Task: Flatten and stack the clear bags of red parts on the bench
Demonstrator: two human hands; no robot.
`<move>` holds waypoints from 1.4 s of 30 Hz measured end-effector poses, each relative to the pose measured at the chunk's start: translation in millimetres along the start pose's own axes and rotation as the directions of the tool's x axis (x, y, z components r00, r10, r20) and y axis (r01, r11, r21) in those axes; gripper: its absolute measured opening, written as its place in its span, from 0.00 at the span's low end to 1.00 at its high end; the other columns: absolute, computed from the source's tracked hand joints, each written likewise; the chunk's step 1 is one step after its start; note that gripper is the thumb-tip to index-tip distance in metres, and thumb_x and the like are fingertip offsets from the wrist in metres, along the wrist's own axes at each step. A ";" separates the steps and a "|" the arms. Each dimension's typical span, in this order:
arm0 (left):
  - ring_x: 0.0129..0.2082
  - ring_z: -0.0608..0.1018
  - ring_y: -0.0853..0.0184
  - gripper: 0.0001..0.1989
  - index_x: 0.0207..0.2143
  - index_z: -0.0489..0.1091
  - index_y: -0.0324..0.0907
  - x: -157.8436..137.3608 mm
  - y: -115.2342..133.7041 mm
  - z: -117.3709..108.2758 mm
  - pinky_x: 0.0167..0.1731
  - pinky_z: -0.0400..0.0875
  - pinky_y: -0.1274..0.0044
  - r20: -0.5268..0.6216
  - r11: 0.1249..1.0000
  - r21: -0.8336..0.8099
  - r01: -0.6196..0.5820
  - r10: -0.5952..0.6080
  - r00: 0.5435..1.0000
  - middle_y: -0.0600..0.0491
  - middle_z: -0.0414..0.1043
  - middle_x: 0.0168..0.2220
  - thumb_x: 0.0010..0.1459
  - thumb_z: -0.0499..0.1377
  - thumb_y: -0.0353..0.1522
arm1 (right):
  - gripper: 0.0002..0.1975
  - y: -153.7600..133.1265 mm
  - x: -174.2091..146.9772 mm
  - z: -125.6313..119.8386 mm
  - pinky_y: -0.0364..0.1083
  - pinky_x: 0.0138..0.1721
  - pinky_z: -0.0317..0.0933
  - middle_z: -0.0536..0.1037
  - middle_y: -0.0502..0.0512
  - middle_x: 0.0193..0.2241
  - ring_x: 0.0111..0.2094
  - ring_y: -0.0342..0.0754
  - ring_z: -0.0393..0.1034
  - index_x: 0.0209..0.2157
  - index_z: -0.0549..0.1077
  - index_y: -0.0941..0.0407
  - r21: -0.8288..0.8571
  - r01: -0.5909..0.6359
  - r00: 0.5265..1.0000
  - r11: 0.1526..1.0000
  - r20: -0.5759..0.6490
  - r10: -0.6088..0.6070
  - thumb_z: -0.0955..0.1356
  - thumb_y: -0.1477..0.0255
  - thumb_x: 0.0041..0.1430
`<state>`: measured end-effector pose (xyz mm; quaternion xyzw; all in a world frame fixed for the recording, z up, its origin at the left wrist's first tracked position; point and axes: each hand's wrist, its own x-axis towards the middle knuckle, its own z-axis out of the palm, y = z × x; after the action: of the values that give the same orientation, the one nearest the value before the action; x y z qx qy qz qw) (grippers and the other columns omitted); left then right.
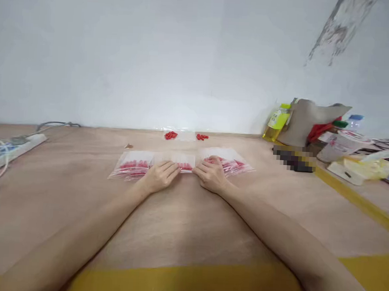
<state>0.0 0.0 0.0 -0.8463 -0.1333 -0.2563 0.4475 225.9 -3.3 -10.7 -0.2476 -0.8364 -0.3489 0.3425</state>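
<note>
In the head view, a bag [185, 159] of red pieces lies on the table [177, 219] between the left hand [162, 177] and right hand [210, 176]. Both have curled fingers at its lower edge; whether they pinch it, I cannot tell. Bag stacks lie beside it, the left stack [132, 164] and right stack [234, 162], partly covered by the hands. Loose pieces [170, 135] lie behind, near the wall. A power strip [18, 153] sits far left; right, a pixelated dark object [303, 167] and a bottle [276, 123], its label unreadable.
</note>
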 end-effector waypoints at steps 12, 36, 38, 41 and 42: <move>0.26 0.71 0.68 0.11 0.30 0.66 0.38 -5.3 -5.6 -3.0 0.30 0.68 0.74 0.159 0.987 -0.017 0.158 -0.154 0.975 0.51 0.67 0.25 0.62 0.46 0.26 | 0.11 6.0 -6.7 2.0 0.51 0.49 0.39 0.74 0.48 0.26 0.27 0.39 0.59 0.26 0.70 0.56 -0.027 -0.102 0.991 0.994 0.082 0.104 0.59 0.80 0.56; 0.56 0.62 0.53 0.33 0.53 0.63 0.50 -65.0 -93.3 -54.5 0.51 0.59 0.68 0.918 0.412 -0.147 0.899 -0.283 0.279 0.50 0.57 0.58 0.45 0.55 0.52 | 0.12 -1.2 18.1 42.0 0.48 0.54 0.46 0.75 0.54 0.35 0.36 0.44 0.67 0.37 0.71 0.57 0.112 -0.095 0.898 0.989 0.438 0.037 0.58 0.79 0.59; 0.54 0.64 0.53 0.31 0.51 0.67 0.49 -66.6 -91.8 -52.3 0.50 0.61 0.69 0.899 0.393 -0.189 0.900 -0.300 0.319 0.51 0.62 0.55 0.47 0.52 0.52 | 0.11 -3.5 23.0 47.1 0.48 0.54 0.46 0.75 0.55 0.35 0.38 0.44 0.67 0.37 0.71 0.57 0.143 -0.113 0.895 0.983 0.445 0.038 0.58 0.79 0.60; 0.48 0.70 0.55 0.29 0.45 0.72 0.47 -64.1 -90.6 -49.3 0.46 0.64 0.71 0.878 0.355 -0.234 0.905 -0.324 0.354 0.50 0.70 0.48 0.49 0.49 0.53 | 0.12 -6.1 25.9 49.2 0.47 0.53 0.47 0.75 0.55 0.36 0.39 0.43 0.67 0.36 0.72 0.57 0.206 -0.124 0.904 0.971 0.428 0.025 0.58 0.78 0.60; 0.45 0.71 0.56 0.28 0.43 0.73 0.46 -62.4 -90.3 -48.2 0.45 0.65 0.71 0.870 0.336 -0.220 0.916 -0.357 0.340 0.50 0.72 0.45 0.49 0.48 0.53 | 0.11 -6.6 25.6 48.2 0.47 0.52 0.48 0.75 0.54 0.36 0.40 0.43 0.66 0.36 0.72 0.57 0.224 -0.133 0.910 0.966 0.414 0.029 0.58 0.77 0.60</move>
<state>-108.3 11.4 50.3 -0.8208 -0.5377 -0.1171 -0.1533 185.8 33.3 -19.5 -0.3050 -0.9151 -0.1682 0.2031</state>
